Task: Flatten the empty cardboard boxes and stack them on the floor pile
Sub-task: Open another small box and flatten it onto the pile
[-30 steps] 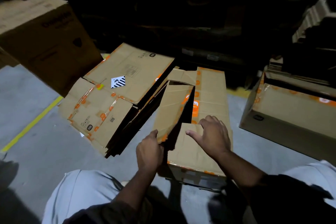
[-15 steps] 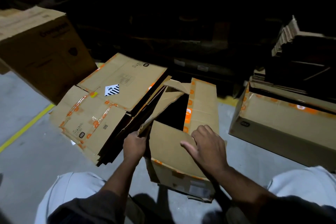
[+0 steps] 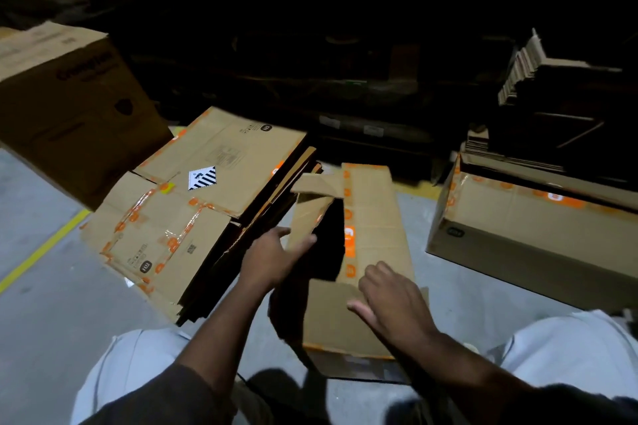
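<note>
An open brown cardboard box (image 3: 374, 217) with orange tape stands on the floor between my knees, its inside dark. My left hand (image 3: 272, 257) grips the box's left flap (image 3: 305, 217), which is lifted up. My right hand (image 3: 386, 297) rests flat with spread fingers on the near flap (image 3: 331, 321). To the left lies the floor pile of flattened boxes (image 3: 193, 203), its top sheet carrying a black-and-white striped label.
A large closed carton (image 3: 69, 107) stands at the left, above a yellow floor line (image 3: 45, 245). At the right is a long box (image 3: 531, 235) with stacked flat cardboard (image 3: 538, 90) on it. Dark shelving fills the back. Grey concrete floor surrounds the boxes.
My left hand has moved up and forward along the left flap, lifting it more upright. The right hand stays on the near flap. The view shifted slightly.
</note>
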Demonstrator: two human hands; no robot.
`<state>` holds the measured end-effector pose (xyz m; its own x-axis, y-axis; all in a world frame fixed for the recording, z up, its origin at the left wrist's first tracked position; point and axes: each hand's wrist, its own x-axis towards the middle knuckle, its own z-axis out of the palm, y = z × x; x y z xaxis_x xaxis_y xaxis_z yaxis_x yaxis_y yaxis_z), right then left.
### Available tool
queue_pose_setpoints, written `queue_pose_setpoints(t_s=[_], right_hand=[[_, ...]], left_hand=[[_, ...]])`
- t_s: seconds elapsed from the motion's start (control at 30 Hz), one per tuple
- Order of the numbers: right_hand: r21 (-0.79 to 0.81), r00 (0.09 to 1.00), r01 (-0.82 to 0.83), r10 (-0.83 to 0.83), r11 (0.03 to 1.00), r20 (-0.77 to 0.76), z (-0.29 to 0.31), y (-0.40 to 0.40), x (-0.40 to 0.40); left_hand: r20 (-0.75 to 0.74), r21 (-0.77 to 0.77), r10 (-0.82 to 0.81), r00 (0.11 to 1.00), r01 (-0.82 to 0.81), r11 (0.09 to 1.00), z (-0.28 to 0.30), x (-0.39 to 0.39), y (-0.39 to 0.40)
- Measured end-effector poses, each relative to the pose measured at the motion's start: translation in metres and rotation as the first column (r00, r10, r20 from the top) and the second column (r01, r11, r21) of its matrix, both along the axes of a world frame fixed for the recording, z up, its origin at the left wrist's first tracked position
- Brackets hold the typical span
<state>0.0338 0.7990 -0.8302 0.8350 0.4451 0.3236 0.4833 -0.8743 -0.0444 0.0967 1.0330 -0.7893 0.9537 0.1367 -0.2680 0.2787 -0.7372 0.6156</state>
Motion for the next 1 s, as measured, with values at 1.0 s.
queue_pose_setpoints(t_s=[1.0], right_hand=[[0.079, 0.639, 0.287, -0.130, 0.955, -0.758, -0.010, -0.025, 0.002]], left_hand=[[0.035, 0.133, 0.154, 0.987, -0.157, 0.979, -0.051, 0.013, -0.010]])
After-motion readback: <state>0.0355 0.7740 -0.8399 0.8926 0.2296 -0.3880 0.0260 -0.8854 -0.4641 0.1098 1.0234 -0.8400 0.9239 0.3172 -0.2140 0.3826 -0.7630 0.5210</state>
